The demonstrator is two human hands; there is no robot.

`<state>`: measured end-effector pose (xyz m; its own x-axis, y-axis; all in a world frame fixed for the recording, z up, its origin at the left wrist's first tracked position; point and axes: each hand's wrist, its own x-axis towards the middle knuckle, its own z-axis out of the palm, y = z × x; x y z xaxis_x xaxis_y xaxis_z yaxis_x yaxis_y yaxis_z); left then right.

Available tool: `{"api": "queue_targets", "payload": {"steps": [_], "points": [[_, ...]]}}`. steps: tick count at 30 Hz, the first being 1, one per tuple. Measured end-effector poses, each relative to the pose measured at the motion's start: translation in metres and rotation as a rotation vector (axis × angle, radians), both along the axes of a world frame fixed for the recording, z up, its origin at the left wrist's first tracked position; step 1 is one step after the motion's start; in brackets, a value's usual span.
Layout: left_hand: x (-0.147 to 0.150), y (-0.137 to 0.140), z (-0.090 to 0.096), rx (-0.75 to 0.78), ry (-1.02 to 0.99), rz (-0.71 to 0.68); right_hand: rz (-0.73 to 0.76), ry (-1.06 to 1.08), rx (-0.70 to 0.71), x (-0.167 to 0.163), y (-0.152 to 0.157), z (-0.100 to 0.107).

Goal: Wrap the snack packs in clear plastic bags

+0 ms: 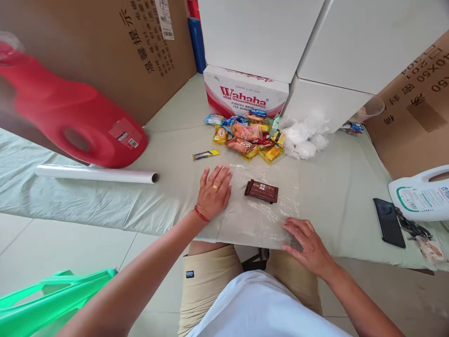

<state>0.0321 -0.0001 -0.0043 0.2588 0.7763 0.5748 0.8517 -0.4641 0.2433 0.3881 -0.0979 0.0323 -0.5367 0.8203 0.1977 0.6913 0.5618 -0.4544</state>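
A thin clear plastic sheet point(242, 222) lies spread on the cloth at the table's front edge. On it rests a dark brown wrapped snack point(261, 191) with pale print; whether it is one pack or stacked packs I cannot tell. My left hand point(214, 192) lies flat along the sheet's left side, fingers stretched out. At the lower right corner of the sheet is my right hand point(307, 245), its fingers apart and thumb near the table edge. Behind the sheet sits a pile of colourful wrapped snacks point(245, 133), with a slim yellow and dark packet point(205, 155) to its left.
White crumpled plastic bags point(305, 138) adjoin the pile, before a Wahaha carton point(245, 93). To the left are a white roll point(98, 174) and red jug point(80, 117). A phone point(389, 222) and white bottle point(421, 194) lie right. A green stool point(59, 299) stands below.
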Motion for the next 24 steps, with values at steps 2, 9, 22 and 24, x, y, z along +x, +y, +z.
{"api": "queue_targets", "payload": {"steps": [2, 9, 22, 24], "points": [[-0.009, -0.015, 0.0, -0.004, 0.048, -0.203, -0.035, -0.022, 0.013, 0.007, -0.01, -0.011], [-0.048, -0.068, 0.005, -0.462, -0.033, -0.429, -0.065, 0.074, -0.005, 0.018, -0.007, -0.028], [-0.049, -0.051, 0.006, -0.573, -0.071, -0.382, -0.275, 0.434, -0.613, 0.014, 0.072, 0.026], [-0.048, -0.044, 0.008, -0.595, -0.197, -0.355, -0.307, 0.461, -0.62, 0.015, 0.085, 0.033]]}}
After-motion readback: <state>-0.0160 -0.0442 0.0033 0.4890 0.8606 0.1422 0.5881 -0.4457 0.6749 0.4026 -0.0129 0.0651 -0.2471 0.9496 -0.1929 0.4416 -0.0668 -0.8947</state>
